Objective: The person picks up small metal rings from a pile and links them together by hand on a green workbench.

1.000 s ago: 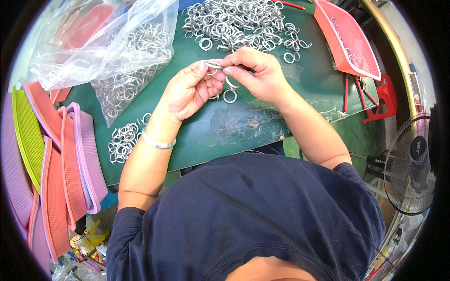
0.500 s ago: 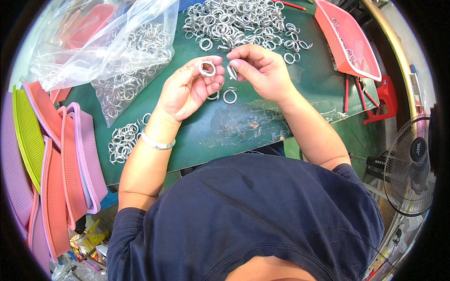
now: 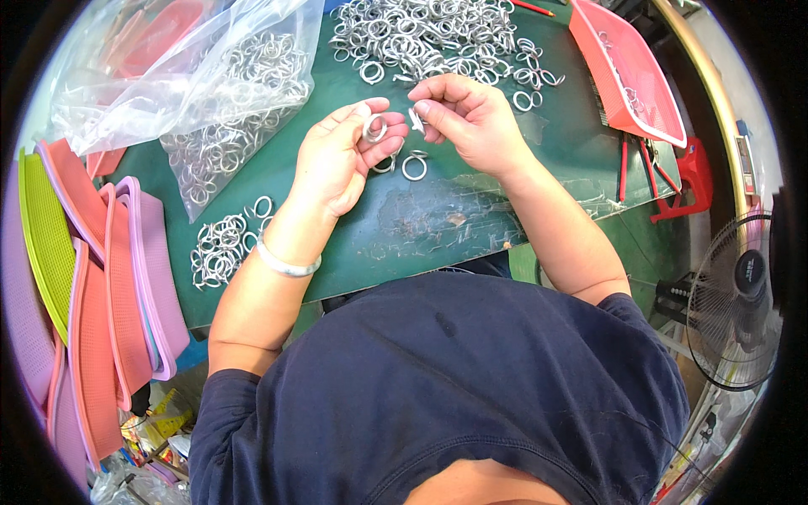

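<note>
My left hand (image 3: 341,156) pinches a silver metal ring (image 3: 368,133) between thumb and fingers, palm partly turned up. Opposite it, my right hand (image 3: 471,126) grips another metal ring (image 3: 416,120), seen nearly edge-on, in its fingertips. A narrow gap separates the two rings. Just below my fingers a loose ring (image 3: 414,155) lies on the green table (image 3: 404,227), with more ring metal partly hidden beside my left fingertips. Beyond both hands spreads a big pile of rings (image 3: 429,38). A smaller heap of rings (image 3: 220,250) rests by my left forearm.
A clear plastic bag (image 3: 202,126) of rings lies at the left. Stacked coloured baskets (image 3: 93,311) stand beside the table. At the right are a pink basket (image 3: 619,71) holding a few rings, red-handled tools (image 3: 624,168), a red stool (image 3: 697,181) and a fan (image 3: 736,295).
My left hand has shifted slightly right, and its ring has tilted. My right hand has risen a little and still holds its ring.
</note>
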### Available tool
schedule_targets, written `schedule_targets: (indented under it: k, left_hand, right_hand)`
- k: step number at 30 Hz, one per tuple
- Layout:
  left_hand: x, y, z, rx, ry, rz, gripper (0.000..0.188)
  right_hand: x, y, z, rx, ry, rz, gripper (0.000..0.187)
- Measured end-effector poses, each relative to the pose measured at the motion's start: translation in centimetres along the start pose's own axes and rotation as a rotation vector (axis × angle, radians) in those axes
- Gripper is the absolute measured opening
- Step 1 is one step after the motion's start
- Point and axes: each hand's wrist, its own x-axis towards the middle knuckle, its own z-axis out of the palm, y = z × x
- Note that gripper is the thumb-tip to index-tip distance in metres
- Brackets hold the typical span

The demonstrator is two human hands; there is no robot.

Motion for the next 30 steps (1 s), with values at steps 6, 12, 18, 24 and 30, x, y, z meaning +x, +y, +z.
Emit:
schedule_targets:
  k: [6,12,18,24,30]
  left_hand:
    - [-0.2,-0.1,0.1,-0.008,0.027,0.023,0.024]
    - [-0.4,0.1,0.3,0.038,-0.051,-0.049,0.03]
    - [-1.0,0.3,0.6,0.148,-0.175,-0.196,0.033]
    - [-0.9,0.1,0.6,0.139,-0.163,-0.168,0.03]
    - [-0.8,-0.4,0.9,0.285,-0.062,0.055,0.016]
  right_hand:
    - [0.0,0.2,0.1,-0.004,-0.011,0.015,0.012]
    - [0.0,0.4,0.0,0.034,-0.009,0.008,0.012]
    - [-0.2,0.2,0.5,0.037,-0.002,-0.05,0.015]
    - [-0.2,0.5,0.0,-0.134,-0.06,-0.255,0.023]
    - [-0.2,0.3,0.1,0.03,-0.083,-0.176,0.025]
